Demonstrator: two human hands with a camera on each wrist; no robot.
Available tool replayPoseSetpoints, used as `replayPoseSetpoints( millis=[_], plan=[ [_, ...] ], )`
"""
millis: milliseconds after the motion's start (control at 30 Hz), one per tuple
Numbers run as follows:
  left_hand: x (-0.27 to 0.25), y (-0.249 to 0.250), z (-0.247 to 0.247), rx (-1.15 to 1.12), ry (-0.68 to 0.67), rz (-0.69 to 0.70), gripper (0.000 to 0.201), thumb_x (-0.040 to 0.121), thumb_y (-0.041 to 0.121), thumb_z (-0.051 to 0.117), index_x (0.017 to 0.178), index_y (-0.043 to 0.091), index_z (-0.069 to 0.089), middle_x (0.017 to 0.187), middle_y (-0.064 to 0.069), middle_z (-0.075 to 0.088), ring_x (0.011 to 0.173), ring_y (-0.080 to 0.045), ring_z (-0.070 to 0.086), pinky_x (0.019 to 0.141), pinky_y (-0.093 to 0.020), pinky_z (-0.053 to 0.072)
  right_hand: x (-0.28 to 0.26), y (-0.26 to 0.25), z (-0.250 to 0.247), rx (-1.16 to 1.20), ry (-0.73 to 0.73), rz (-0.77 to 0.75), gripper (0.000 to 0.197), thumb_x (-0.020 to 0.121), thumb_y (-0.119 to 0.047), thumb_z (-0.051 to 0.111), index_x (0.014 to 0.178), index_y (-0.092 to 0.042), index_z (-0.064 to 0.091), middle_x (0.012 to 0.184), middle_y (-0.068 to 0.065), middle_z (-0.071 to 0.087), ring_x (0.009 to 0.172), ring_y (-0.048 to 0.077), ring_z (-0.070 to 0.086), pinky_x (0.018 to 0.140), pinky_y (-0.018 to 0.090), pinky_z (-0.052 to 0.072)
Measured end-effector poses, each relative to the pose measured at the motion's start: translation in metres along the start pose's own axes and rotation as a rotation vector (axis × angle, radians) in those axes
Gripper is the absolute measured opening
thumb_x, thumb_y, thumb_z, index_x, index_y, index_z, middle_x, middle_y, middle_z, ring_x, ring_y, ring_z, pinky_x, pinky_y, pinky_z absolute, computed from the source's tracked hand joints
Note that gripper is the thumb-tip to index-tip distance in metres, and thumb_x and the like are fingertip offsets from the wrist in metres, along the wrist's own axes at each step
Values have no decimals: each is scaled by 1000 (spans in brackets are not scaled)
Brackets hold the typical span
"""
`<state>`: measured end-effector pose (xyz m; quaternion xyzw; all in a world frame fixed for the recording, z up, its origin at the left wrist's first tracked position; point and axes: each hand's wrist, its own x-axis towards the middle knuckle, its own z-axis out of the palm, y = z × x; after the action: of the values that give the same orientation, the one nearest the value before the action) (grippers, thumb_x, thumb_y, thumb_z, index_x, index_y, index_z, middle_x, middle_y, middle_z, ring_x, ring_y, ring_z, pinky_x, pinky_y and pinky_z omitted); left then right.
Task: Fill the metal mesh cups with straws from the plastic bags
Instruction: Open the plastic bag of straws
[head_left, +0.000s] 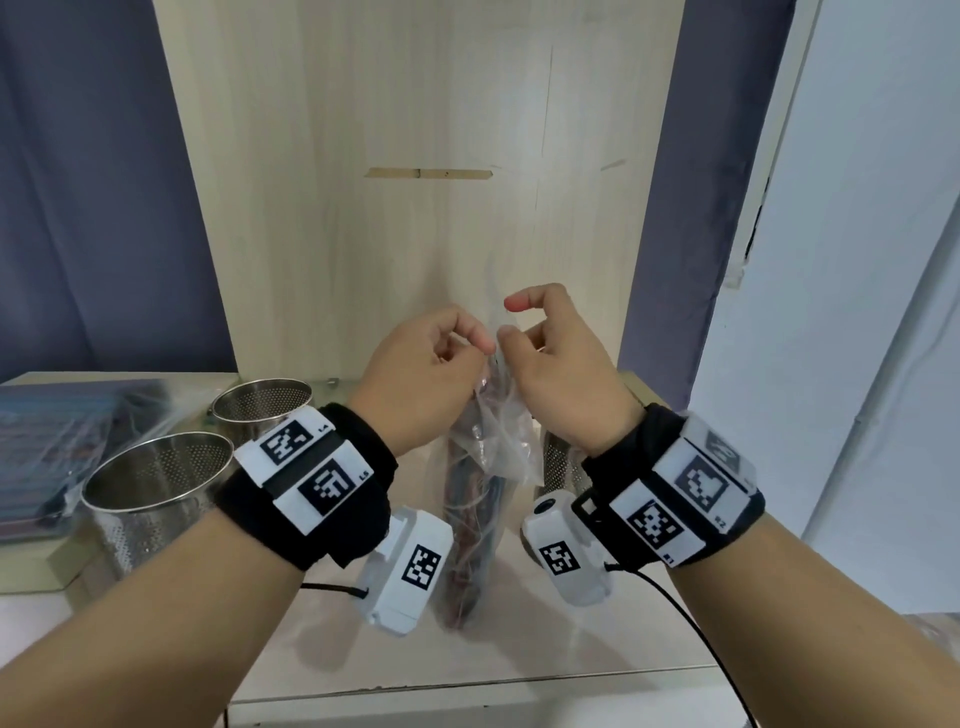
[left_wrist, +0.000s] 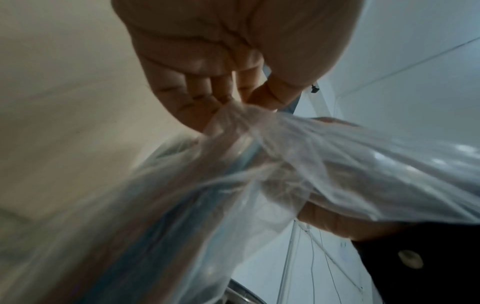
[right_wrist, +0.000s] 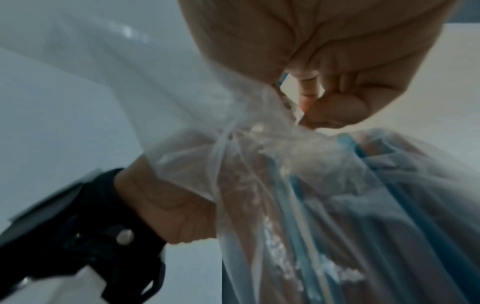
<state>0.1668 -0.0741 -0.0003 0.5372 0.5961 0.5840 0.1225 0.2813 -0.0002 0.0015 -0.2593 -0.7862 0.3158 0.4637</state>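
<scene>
I hold a clear bag (head_left: 485, 457) of straws (head_left: 475, 519) upright over the counter (head_left: 509, 644). My left hand (head_left: 415, 374) and right hand (head_left: 563, 384) each keep a pinching grip on the film at its gathered neck, right forefinger lifted clear. Blue and reddish straws show through the plastic. Two mesh cups (head_left: 156, 483) stand on the counter to the left, another (head_left: 558, 462) just behind the bag. Farther left lies a flat pack (head_left: 67, 436). If the thin film tears suddenly as I pull, the straws could spill across the counter.
</scene>
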Motion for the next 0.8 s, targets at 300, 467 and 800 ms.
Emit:
replayPoseSetpoints(
  millis=[300, 467, 800],
  plan=[
    [10, 0, -4, 72, 223, 17, 24, 88, 9, 50, 79, 30, 60, 72, -10, 66, 59, -19, 59, 60, -33, 49, 14, 6, 10, 239, 128, 137, 22, 90, 0, 44, 85, -20, 52, 63, 9, 61, 47, 21, 52, 50, 30, 45],
    [5, 2, -8, 252, 134, 10, 31, 93, 11, 47, 88, 31, 71, 46, 12, 49, 34, -3, 41, 41, -14, 31, 10, 11, 11, 128, -19, 134, 33, 93, 2, 39, 93, -19, 64, 60, -2, 51, 39, 8, 43, 45, 23, 38],
    [9, 6, -14, 643, 36, -56, 46, 90, 15, 44, 135, 15, 55, 126, -13, 58, 115, -31, 56, 100, -39, 44, 16, 4, 5, -31, -168, 218, 49, 97, -5, 42, 143, 9, 36, 87, 6, 56, 69, 10, 48, 59, 20, 36]
  ],
)
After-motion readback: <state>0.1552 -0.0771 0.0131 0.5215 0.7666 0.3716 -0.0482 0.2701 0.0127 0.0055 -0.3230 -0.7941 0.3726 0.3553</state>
